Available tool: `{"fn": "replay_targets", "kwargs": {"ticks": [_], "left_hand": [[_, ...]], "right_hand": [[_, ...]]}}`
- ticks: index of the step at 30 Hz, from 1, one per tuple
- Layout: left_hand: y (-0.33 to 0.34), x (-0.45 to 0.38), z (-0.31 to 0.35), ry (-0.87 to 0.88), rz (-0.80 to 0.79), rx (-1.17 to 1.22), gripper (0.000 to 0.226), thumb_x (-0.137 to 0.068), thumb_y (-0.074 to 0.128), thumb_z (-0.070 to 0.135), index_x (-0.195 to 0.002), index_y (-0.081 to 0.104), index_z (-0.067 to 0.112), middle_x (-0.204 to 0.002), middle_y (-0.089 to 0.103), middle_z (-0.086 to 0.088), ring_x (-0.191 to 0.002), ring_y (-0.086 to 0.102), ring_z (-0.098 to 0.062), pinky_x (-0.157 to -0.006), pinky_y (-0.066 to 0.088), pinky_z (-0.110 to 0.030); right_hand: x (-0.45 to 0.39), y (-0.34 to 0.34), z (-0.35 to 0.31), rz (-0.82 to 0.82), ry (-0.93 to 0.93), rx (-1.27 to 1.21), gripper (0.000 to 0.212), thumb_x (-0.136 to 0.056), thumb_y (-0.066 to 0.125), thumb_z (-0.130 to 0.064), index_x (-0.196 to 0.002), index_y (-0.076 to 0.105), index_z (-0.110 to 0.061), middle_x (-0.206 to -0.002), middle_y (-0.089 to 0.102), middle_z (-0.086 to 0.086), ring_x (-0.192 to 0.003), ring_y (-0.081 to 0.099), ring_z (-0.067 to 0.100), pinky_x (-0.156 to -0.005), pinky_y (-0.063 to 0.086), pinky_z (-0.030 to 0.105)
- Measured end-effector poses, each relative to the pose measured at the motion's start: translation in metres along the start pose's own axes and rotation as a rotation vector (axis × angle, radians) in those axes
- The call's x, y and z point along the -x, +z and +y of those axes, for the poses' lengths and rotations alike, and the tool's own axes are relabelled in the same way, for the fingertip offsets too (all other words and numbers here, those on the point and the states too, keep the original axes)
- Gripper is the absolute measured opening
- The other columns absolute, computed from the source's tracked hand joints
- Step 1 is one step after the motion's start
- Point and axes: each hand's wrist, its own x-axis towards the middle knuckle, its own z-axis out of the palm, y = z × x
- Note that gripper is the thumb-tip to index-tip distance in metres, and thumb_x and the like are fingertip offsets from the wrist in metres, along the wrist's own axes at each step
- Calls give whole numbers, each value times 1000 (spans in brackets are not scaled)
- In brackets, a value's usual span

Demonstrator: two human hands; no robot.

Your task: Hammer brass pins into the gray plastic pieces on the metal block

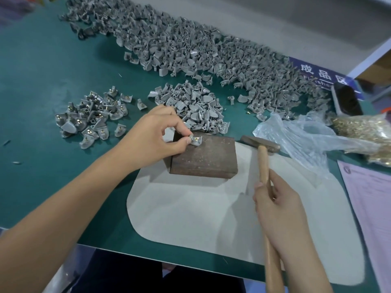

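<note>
A rusty brown metal block (204, 158) sits on a pale grey mat (190, 210) in the middle of the green table. My left hand (155, 134) pinches a small gray plastic piece with a brass pin (196, 141) at the block's far left corner. My right hand (281, 206) grips the wooden handle of a hammer (263, 163). Its metal head (260, 143) rests low just to the right of the block, apart from the piece.
A small heap of pinned gray pieces (93, 115) lies at left. An unpinned heap (194, 106) sits behind the block, and a long pile (190, 45) runs along the back. A plastic bag of brass pins (364, 127) and a paper sheet (368, 208) lie at right.
</note>
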Motion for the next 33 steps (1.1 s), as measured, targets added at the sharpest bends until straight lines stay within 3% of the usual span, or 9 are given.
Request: {"fn": "replay_targets", "kwargs": {"ticks": [4, 7, 11, 13, 14, 16, 20, 25, 33], "left_hand": [[1, 2, 0, -1, 12, -1, 7, -84, 78, 28, -83, 73, 31, -81, 53, 15, -84, 48, -3, -69, 35, -16], [1, 3, 4, -3, 33, -26, 5, -85, 79, 21, -87, 75, 24, -85, 56, 10, -87, 50, -5, -75, 36, -16], [-13, 13, 5, -63, 189, -79, 4, -90, 74, 19, -90, 71, 21, -96, 62, 8, -97, 53, -4, -86, 36, -16], [-26, 22, 0, -144, 302, -121, 2, -91, 68, 27, -90, 68, 26, -95, 62, 13, -97, 52, -1, -85, 36, -14], [-34, 27, -4, -197, 347, -145, 3, -91, 66, 31, -89, 67, 29, -94, 62, 15, -97, 51, -3, -85, 36, -12], [-49, 39, -14, -289, 399, -210, 5, -92, 65, 34, -89, 67, 30, -92, 62, 15, -97, 53, -9, -88, 38, -13], [-69, 55, -31, -342, 391, -365, 13, -91, 66, 33, -91, 71, 22, -92, 67, 6, -96, 59, -26, -89, 47, -41], [-67, 62, -33, -400, 398, -428, 19, -88, 69, 38, -95, 76, 21, -103, 63, 2, -110, 51, -27, -95, 44, -44], [-48, 68, -27, -357, 346, -519, 7, -80, 78, 25, -80, 73, 21, -116, 66, 4, -126, 48, -25, -106, 37, -42]], "right_hand": [[2, -3, -19, 110, -40, 598, 29, -96, 54, -53, -122, 63, -41, -97, 42, -4, -92, 56, 27, -68, 41, 38], [-4, 6, -45, 172, -226, 295, 37, -97, 60, -41, -133, 66, -30, -109, 51, -5, -98, 57, 18, -78, 46, 35], [-18, 34, -79, 50, -510, 161, 21, -100, 61, -33, -119, 70, -31, -100, 63, -13, -91, 57, 9, -87, 48, 38], [-28, 49, -92, 5, -582, 169, 16, -100, 63, -32, -114, 72, -33, -99, 65, -16, -92, 56, 5, -88, 44, 22], [-34, 57, -99, -16, -603, 185, 16, -100, 64, -31, -113, 73, -32, -101, 67, -16, -95, 55, 5, -87, 42, 17], [-48, 72, -111, -100, -629, 240, 18, -100, 63, -31, -115, 73, -29, -104, 68, -12, -101, 56, 11, -89, 47, 27], [-66, 98, -125, -204, -683, 309, 21, -101, 61, -32, -118, 72, -28, -101, 68, -9, -101, 59, 16, -85, 52, 38], [-71, 115, -124, -226, -717, 396, 20, -102, 57, -39, -109, 74, -33, -98, 72, -14, -93, 64, 12, -73, 50, 30], [-73, 116, -119, -211, -767, 365, 22, -102, 56, -40, -112, 74, -32, -100, 73, -14, -98, 63, 13, -79, 51, 33]]}}
